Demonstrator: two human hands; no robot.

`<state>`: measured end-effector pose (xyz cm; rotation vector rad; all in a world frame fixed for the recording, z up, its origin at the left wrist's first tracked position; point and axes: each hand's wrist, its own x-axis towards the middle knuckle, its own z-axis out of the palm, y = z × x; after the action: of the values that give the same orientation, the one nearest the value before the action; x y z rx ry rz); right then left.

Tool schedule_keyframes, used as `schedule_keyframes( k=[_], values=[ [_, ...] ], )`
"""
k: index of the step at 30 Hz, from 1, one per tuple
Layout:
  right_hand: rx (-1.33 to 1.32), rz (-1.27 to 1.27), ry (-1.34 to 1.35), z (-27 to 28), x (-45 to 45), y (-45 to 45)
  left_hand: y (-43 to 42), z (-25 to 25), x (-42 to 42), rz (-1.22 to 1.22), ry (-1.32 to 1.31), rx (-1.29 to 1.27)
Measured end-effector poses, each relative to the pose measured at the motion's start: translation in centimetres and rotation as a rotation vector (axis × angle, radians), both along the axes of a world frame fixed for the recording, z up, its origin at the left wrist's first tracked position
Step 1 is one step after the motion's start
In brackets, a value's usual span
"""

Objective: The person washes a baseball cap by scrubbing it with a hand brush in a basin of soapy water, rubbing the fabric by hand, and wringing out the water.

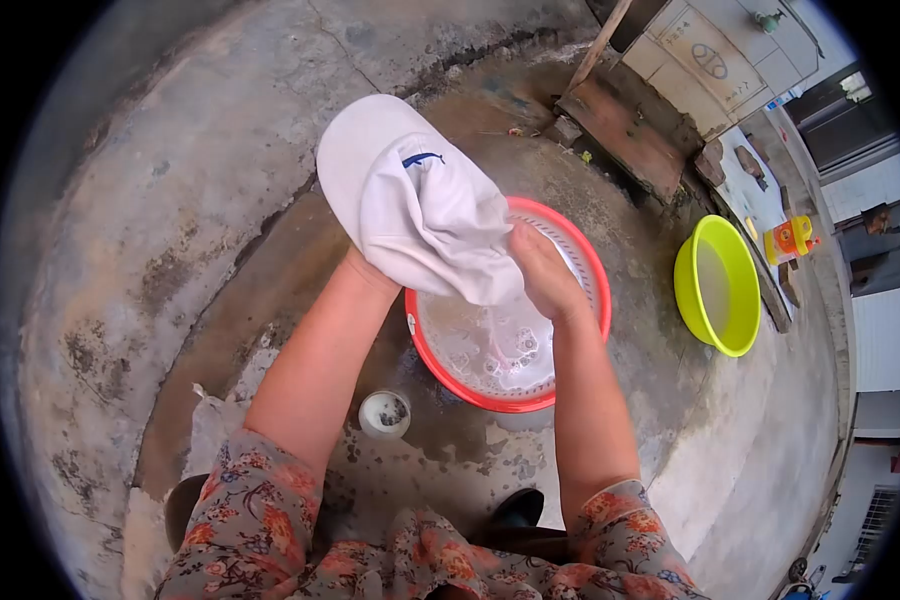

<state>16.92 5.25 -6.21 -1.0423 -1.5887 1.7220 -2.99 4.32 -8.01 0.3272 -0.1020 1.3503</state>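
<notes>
A white cap (410, 205) with a small dark blue mark on its front is held up over a red-rimmed basin (603, 290). My left hand (370, 270) is mostly hidden under the cap near its brim; its fingers do not show. On the cap's right side, my right hand (545, 268) has its fingers closed on the fabric edge. The cap's crown is creased and partly folded in. Below it, the basin contains cloudy water with suds (510, 345).
A small white bowl (384, 415) stands on the concrete floor left of the basin. To the right are a yellow-green basin (684, 285) and a yellow-and-orange bottle (788, 240). A brown board (625, 140) and loose bricks lie at the upper right.
</notes>
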Motion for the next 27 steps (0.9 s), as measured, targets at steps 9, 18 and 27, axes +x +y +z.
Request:
schedule_keyframes(
  k=[9, 18, 27],
  values=[
    [-0.173, -0.104, 0.407, 2.8, -0.8, 0.9, -1.0, 0.2, 2.0, -0.069, 0.387, -0.095],
    [-0.127, -0.240, 0.910, 5.0, 0.7, 2.1, -1.7, 2.3, 1.3, -0.090, 0.284, -0.278],
    [-0.002, -0.270, 0.630, 4.7, 1.0, 2.1, -2.0, 4.3, -0.1, 0.049, 0.389, -0.159]
  ],
)
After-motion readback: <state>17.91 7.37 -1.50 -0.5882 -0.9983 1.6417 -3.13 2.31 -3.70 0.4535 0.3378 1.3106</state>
